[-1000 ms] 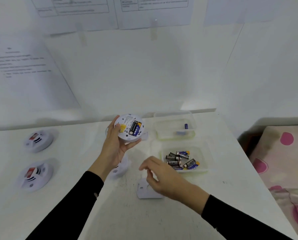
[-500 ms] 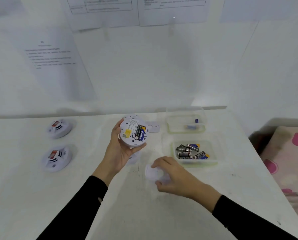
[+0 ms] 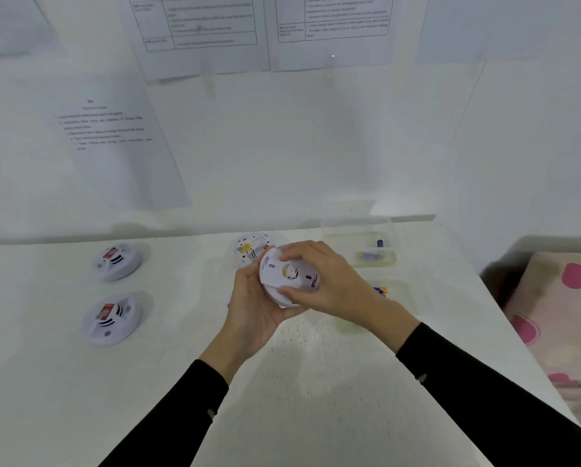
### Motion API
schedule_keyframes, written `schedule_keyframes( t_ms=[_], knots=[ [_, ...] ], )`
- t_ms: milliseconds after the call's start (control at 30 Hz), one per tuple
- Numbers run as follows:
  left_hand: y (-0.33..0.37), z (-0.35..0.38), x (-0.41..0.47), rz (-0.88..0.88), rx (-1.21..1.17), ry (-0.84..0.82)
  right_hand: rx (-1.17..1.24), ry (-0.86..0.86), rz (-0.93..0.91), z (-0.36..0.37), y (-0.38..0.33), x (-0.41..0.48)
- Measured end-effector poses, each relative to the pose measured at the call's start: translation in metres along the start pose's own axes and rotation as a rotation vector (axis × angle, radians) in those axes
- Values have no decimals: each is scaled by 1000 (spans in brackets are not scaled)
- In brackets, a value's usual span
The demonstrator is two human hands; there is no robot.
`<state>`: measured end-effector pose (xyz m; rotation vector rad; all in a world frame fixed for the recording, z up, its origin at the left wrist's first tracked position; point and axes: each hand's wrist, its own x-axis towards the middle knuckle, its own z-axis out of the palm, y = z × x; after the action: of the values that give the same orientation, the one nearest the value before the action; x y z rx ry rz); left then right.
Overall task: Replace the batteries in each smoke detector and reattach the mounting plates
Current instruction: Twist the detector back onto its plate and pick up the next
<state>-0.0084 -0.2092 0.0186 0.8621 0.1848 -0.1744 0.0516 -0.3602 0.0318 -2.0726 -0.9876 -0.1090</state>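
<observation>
Above the middle of the white table (image 3: 316,382), the left hand (image 3: 253,313) is cupping a smoke detector (image 3: 284,298) from below, fingers clamped round its body. The right hand (image 3: 329,281) is pressing a round mounting plate (image 3: 287,273) onto its back, thumb and fingers closed on the plate's rim. Just behind them another detector (image 3: 250,249) is lying open-backed near the far edge. Two closed detectors (image 3: 117,261) are sitting toward the left edge, and two clear battery tubs (image 3: 359,244) are standing toward the right edge.
</observation>
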Motion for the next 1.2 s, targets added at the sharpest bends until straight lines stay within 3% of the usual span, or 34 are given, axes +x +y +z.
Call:
schedule_keyframes(
  t_ms=[133, 333, 433, 833, 1200],
  knots=[
    [-6, -6, 4, 46, 73, -23, 6, -11, -12, -6, 0, -1],
    [-8, -8, 7, 81, 108, 3, 498, 6, 502, -23, 18, -1],
    [-8, -9, 11, 66, 130, 9, 776, -36, 633, -26, 27, 0],
    [-7, -8, 16, 57, 130, 27, 924, -27, 705, -31, 33, 6],
    [-8, -14, 19, 112, 202, 59, 1023, -239, 769, -36, 40, 16]
  ],
)
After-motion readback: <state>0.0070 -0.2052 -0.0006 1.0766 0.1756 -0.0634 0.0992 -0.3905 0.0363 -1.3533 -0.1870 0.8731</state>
